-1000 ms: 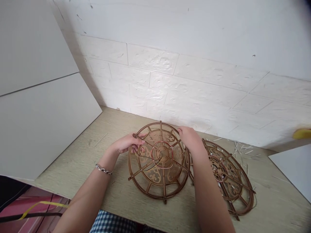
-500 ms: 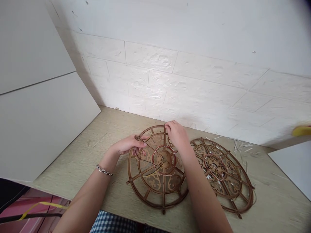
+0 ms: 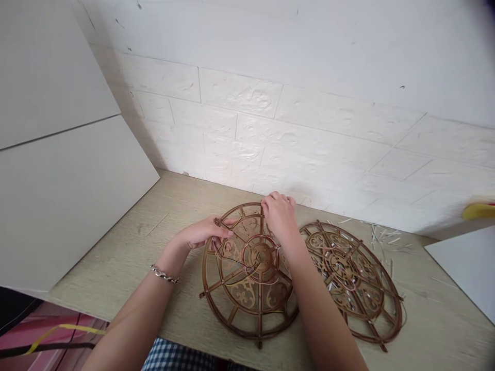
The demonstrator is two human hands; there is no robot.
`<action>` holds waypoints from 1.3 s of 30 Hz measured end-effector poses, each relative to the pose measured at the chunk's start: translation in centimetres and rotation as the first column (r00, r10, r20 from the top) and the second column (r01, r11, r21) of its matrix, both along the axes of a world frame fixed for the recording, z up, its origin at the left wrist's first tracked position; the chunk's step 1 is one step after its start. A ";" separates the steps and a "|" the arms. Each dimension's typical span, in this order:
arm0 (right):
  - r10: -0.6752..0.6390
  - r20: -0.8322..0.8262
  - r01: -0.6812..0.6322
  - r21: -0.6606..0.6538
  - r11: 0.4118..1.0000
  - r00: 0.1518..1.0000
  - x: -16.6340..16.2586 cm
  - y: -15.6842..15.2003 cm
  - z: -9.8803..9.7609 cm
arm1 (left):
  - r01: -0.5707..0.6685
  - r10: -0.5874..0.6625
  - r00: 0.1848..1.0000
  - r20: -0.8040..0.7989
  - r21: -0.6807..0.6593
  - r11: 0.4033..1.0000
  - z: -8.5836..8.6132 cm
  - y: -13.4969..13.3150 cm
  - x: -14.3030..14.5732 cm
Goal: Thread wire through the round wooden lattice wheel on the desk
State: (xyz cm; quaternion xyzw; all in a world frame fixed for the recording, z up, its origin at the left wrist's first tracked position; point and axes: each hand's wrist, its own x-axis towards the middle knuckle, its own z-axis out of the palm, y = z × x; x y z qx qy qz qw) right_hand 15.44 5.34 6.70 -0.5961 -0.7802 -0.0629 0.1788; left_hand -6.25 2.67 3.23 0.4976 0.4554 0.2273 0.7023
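A round brown openwork frame (image 3: 243, 298) with spokes, scroll patterns and thin wires around its hub stands tilted above the table in front of me. My left hand (image 3: 207, 233) grips its upper left rim, the thumb in front and the other fingers partly behind. At the top of the rim, my right hand (image 3: 279, 212) is closed with its fingertips pinching the edge by a spoke end. What lies under those fingertips is too small to make out. A second, similar round frame (image 3: 381, 304) lies to the right, partly behind my right forearm.
Thin white strips (image 3: 381, 234) are scattered at the back right of the wooden table (image 3: 127, 268), and one lies at the left. White panels (image 3: 77, 206) flank the table, a white brick-patterned wall (image 3: 255, 129) closes the back. A yellow object (image 3: 478, 211) shows at far right.
My right hand's fingers have curled slightly more over the top of the rim. The frame and my left hand stay nearly where they were, while the view has shifted a little.
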 end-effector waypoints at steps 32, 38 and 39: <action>0.443 0.013 -0.443 0.070 0.894 0.896 -5.9 -4.7 -0.3 | -0.002 0.004 1.000 -0.012 0.177 0.984 0.6 -0.5 1.0; 0.384 -0.088 -0.387 -0.016 0.922 0.919 -6.0 -4.9 0.2 | 0.022 -0.017 0.999 -0.029 0.168 0.986 0.7 -0.7 1.2; 0.413 -0.066 -0.415 -0.018 0.910 0.908 -5.9 -4.9 0.3 | 0.027 -0.023 0.999 -0.027 0.169 0.985 0.7 -0.7 1.2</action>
